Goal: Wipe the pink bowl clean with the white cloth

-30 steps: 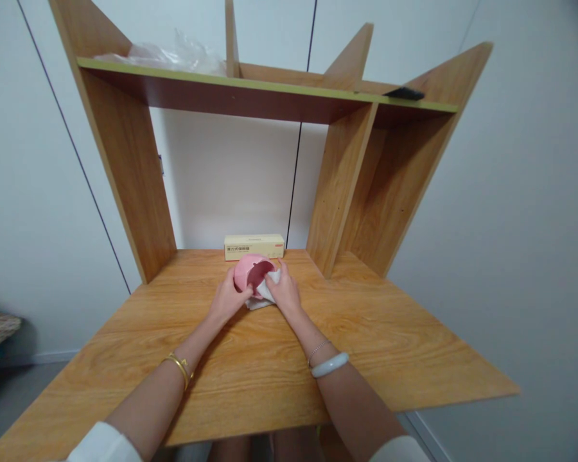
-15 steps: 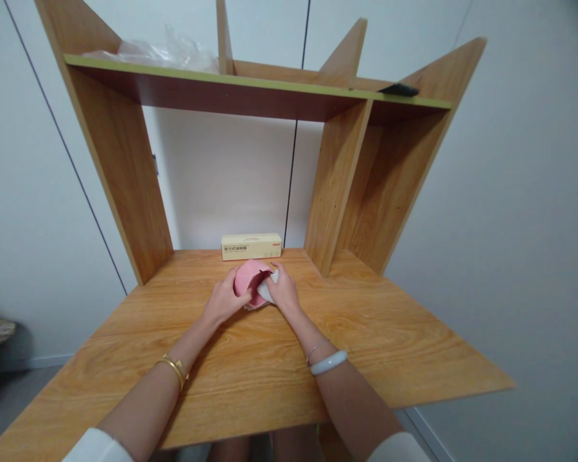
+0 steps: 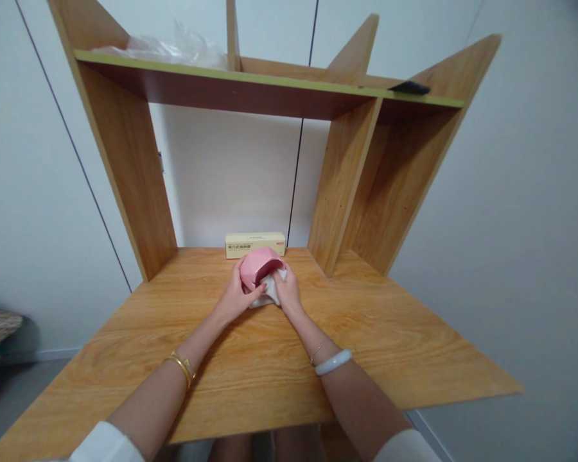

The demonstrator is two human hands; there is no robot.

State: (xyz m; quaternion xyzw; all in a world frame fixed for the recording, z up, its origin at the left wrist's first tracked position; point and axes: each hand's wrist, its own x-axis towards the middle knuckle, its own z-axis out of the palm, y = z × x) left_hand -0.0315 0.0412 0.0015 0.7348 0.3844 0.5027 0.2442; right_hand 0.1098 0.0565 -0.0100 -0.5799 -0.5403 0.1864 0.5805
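Observation:
A pink faceted bowl (image 3: 260, 264) is tilted on its side above the desk, its opening turned down toward me. My left hand (image 3: 237, 294) grips its left side, thumb at the rim. A crumpled white cloth (image 3: 271, 289) lies at the bowl's opening and hangs below the rim. My right hand (image 3: 288, 290) is closed on this cloth at the bowl's right rim, and some of its fingers are hidden inside the bowl.
Behind the bowl a long cream box (image 3: 255, 244) stands at the back of the wooden desk (image 3: 250, 372). A shelf unit (image 3: 347, 186) rises around it, with a clear plastic bag (image 3: 173, 51) and a dark flat object (image 3: 409, 87) on top.
The bowl has tipped further over, showing more of its outer side, and has risen a little. More of the cloth now shows below the rim. The camera view has shifted slightly.

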